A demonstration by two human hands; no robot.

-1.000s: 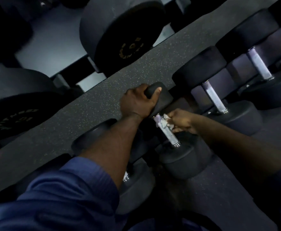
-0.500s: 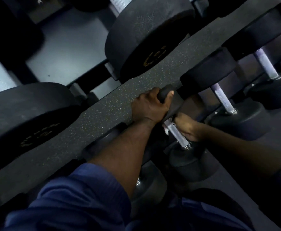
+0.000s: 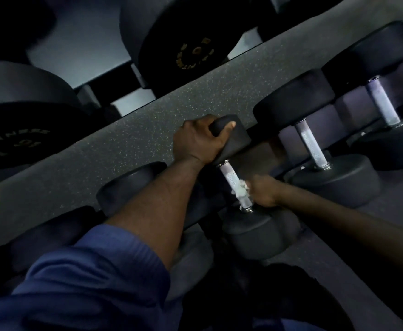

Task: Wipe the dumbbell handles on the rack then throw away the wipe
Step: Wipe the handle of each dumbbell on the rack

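Note:
A black dumbbell lies on the lower rack shelf with its silver handle (image 3: 229, 174) showing in the middle of the view. My left hand (image 3: 199, 142) grips its far rubber head (image 3: 235, 137) from above. My right hand (image 3: 263, 191) holds a crumpled white wipe (image 3: 240, 189) pressed against the lower part of that handle, close to the near head (image 3: 255, 232). Part of the wipe is hidden by my fingers.
Two more dumbbells (image 3: 311, 149) (image 3: 383, 103) with silver handles lie to the right on the same shelf. The speckled grey edge of the upper shelf (image 3: 124, 132) crosses the view, with large black dumbbells (image 3: 183, 39) above it. Another dumbbell head (image 3: 126, 185) sits under my left forearm.
My right hand with the wipe has slid down the handle from near the far head toward the near head. My left hand has kept its grip.

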